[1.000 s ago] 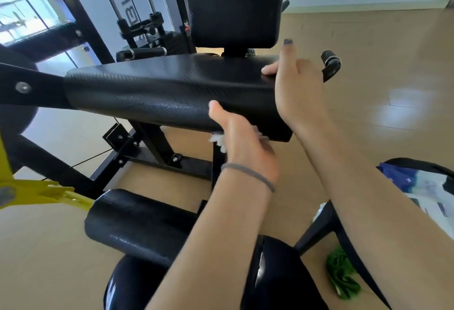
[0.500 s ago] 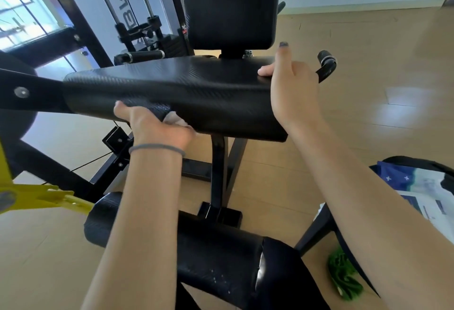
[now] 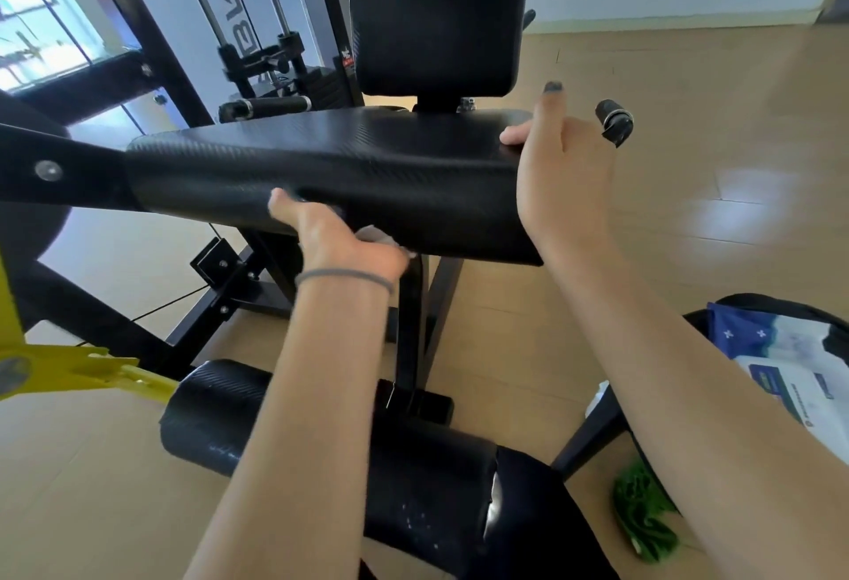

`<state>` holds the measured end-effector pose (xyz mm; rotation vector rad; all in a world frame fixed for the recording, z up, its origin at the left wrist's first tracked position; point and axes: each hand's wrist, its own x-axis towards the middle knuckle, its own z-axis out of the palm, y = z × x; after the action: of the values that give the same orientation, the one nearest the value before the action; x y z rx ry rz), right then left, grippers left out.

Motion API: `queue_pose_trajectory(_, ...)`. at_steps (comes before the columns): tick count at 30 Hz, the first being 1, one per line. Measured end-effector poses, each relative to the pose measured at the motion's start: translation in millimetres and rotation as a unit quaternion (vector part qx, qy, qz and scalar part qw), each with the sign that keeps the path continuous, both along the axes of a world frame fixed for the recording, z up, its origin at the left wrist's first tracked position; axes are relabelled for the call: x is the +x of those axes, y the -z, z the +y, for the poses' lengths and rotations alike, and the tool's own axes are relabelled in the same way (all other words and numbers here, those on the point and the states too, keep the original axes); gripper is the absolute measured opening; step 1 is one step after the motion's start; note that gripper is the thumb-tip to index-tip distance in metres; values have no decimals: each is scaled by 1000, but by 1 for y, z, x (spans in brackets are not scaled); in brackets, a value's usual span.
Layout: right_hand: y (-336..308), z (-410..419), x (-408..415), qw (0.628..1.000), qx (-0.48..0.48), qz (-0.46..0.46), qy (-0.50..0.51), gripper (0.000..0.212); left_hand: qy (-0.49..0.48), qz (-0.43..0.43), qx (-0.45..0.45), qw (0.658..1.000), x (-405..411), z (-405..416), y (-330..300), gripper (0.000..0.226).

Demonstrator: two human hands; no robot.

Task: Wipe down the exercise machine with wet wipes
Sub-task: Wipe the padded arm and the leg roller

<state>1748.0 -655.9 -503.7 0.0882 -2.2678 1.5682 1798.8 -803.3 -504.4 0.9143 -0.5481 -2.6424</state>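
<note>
The black padded seat (image 3: 349, 175) of the exercise machine stretches across the middle of the head view. My left hand (image 3: 335, 239) grips a white wet wipe (image 3: 381, 237) against the seat's front underside, near its middle. Only a small part of the wipe shows past my fingers. My right hand (image 3: 560, 170) holds the seat's right end, thumb on top and one finger pointing up. A black back pad (image 3: 436, 23) stands upright behind the seat.
A black roller pad (image 3: 321, 446) lies low in front. A yellow lever (image 3: 69, 373) juts in from the left. A handle grip (image 3: 613, 120) sticks out right of the seat. A wipes packet (image 3: 790, 363) rests on a black stool (image 3: 592, 432). A green cloth (image 3: 643, 520) lies on the wooden floor.
My left hand slid the wipe left along the seat's front edge, then came back rightward toward the middle. My right hand stayed on the seat's right end.
</note>
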Motion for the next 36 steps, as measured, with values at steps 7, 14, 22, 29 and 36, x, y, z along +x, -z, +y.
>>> queue_pose_trajectory(7, 2, -3, 0, 998, 28, 33, 36, 67, -16, 3, -25, 1000, 3, 25, 6, 76)
queue_pose_trajectory(14, 2, -3, 0, 998, -3, 29, 48, 65, 127, 99, 75, 984, 5, 65, 29, 92)
queue_pose_trajectory(22, 5, -5, -6, 997, 41, 32, 63, 65, 2, 46, 24, 999, 8, 0, 10, 72)
queue_pose_trajectory(29, 6, -4, -2, 996, 24, 49, 77, 64, 145, 26, -23, 989, 27, 49, 23, 49)
queue_pose_trajectory(36, 13, -3, 0, 993, -67, 60, 82, 69, 147, -20, -255, 956, 43, 32, 52, 12)
